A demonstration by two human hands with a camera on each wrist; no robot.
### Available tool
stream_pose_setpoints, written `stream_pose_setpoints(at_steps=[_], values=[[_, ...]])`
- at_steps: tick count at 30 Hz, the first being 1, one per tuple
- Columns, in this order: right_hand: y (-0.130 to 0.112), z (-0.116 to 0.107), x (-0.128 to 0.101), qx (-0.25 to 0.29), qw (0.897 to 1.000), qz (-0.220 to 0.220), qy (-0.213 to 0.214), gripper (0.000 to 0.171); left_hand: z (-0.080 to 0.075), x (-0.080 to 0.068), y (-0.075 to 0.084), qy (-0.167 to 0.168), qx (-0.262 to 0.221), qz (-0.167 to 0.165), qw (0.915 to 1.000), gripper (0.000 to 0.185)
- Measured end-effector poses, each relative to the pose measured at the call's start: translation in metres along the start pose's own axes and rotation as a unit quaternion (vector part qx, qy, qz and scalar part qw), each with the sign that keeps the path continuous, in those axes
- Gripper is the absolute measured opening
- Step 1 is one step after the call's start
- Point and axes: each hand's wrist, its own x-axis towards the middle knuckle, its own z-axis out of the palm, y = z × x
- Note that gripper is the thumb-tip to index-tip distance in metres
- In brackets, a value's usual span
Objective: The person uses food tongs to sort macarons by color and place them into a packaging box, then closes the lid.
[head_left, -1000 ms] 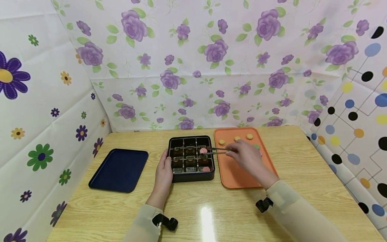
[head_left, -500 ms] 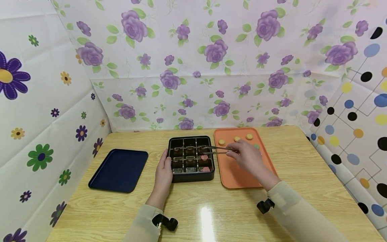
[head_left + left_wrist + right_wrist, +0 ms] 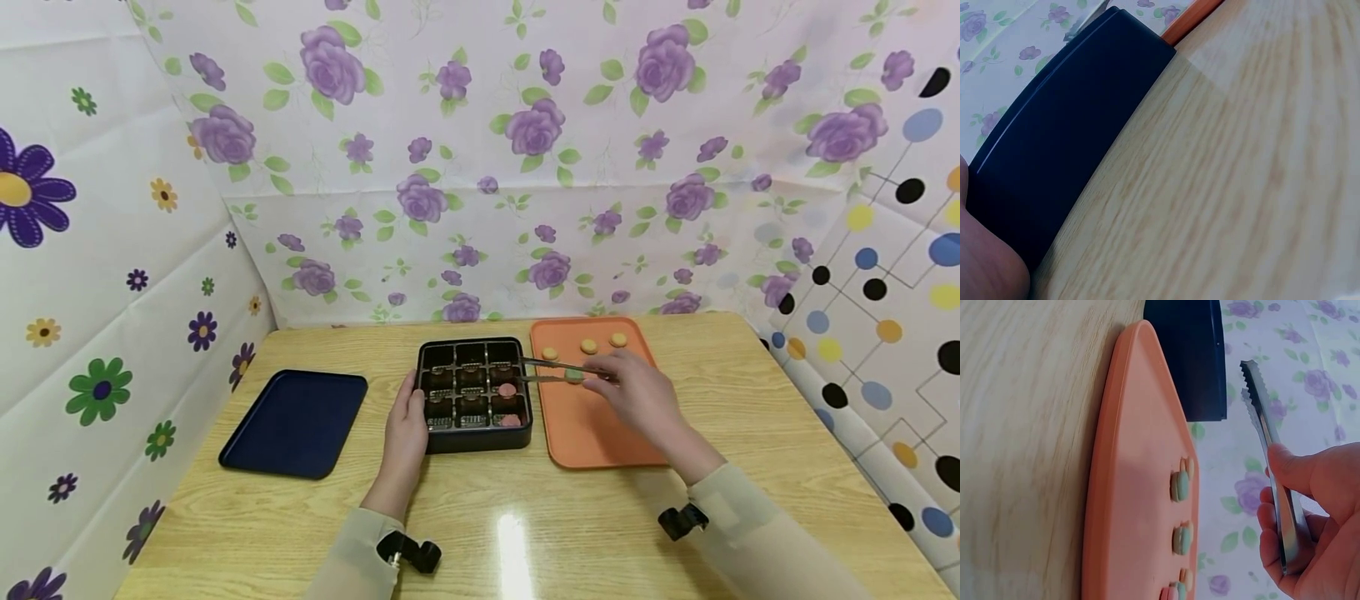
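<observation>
My left hand (image 3: 406, 427) rests along the left wall of a black box (image 3: 480, 439) divided into compartments, its fingers straight. Two pink macarons (image 3: 507, 390) sit in the box's right column, one in the middle compartment and one in the front. My right hand (image 3: 637, 398) grips metal tongs (image 3: 1272, 444), which point left. Nothing is between their serrated tips, which are slightly apart and, in the head view, overlap the box's right rim. Below the tongs lies the orange tray (image 3: 592, 433), with yellow macarons (image 3: 618, 340) at its back and green macarons (image 3: 1181, 540) in front of those.
A dark blue tray (image 3: 296, 425) lies to the left of the box on the wooden table (image 3: 450, 533). Part of a pink macaron (image 3: 1169, 594) shows at the bottom of the right wrist view. Behind the table hangs a flowered cloth (image 3: 480, 250).
The tongs let go of the pink macaron, which dropped into the right middle compartment. My right hand and the tongs then moved right, over the orange tray. My left hand stays put.
</observation>
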Motion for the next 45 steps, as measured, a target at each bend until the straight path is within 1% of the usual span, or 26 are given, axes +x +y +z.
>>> stream_pose_setpoints(at_steps=[6, 18, 28, 33, 37, 40, 45], values=[[0.011, -0.008, -0.01, 0.0, 1.0, 0.001, 0.011, 0.029, 0.0, 0.0, 0.0, -0.002, -0.002, 0.0, 1.0, 0.059], [0.029, -0.022, -0.024, -0.004, 1.0, 0.018, 0.007, 0.029, -0.001, 0.0, -0.001, -0.001, 0.003, 0.002, 1.0, 0.059], [0.053, -0.033, -0.037, -0.012, 0.999, 0.048, 0.005, 0.033, -0.001, 0.0, -0.002, -0.003, -0.001, 0.0, 1.0, 0.06], [0.06, -0.039, -0.04, -0.018, 0.998, 0.051, 0.01, 0.036, -0.001, 0.001, -0.002, -0.003, -0.002, 0.002, 1.0, 0.06], [0.065, -0.042, -0.041, -0.021, 0.998, 0.065, 0.005, 0.04, 0.0, 0.0, -0.001, -0.003, -0.005, 0.004, 1.0, 0.059], [0.07, -0.044, -0.04, -0.023, 0.997, 0.073, 0.007, 0.038, 0.0, 0.0, -0.001, -0.004, -0.006, 0.004, 1.0, 0.059], [0.078, -0.047, -0.042, -0.025, 0.997, 0.071, 0.014, 0.035, 0.0, -0.001, -0.001, -0.003, -0.005, 0.003, 1.0, 0.059]])
